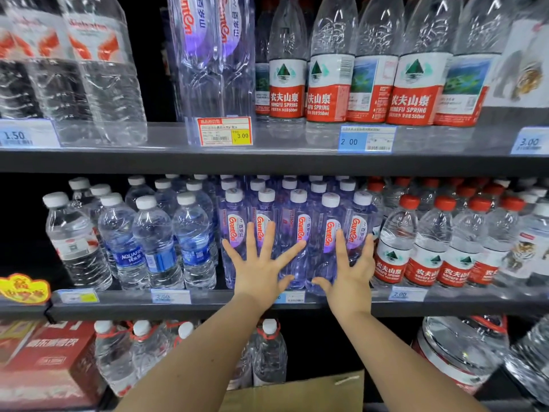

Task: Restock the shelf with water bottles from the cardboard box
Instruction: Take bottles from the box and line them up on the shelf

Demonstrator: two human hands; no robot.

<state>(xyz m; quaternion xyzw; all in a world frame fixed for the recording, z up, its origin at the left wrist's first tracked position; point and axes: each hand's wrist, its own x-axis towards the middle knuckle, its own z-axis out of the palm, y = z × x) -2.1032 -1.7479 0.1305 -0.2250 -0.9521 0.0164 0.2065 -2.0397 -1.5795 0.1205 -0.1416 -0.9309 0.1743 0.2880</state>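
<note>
Head view: left hand point(261, 270) and right hand point(349, 278) pressed splayed, straight fingers against purple bottles point(292, 230) at the front edge of the crowded shelf point(208, 307); apparently a cardboard box point(297, 394) sat below.

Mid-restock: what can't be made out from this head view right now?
Head view only:
- Cardboard box: only a top flap shows at the bottom edge; its contents are cut off.
- Ganten bottles: lower fronts hidden behind the spread left hand and right hand.
- Rows behind them: only caps show, so depth is unclear.
- Price tag below them: partly covered by the left wrist, print too blurred to read.
</note>
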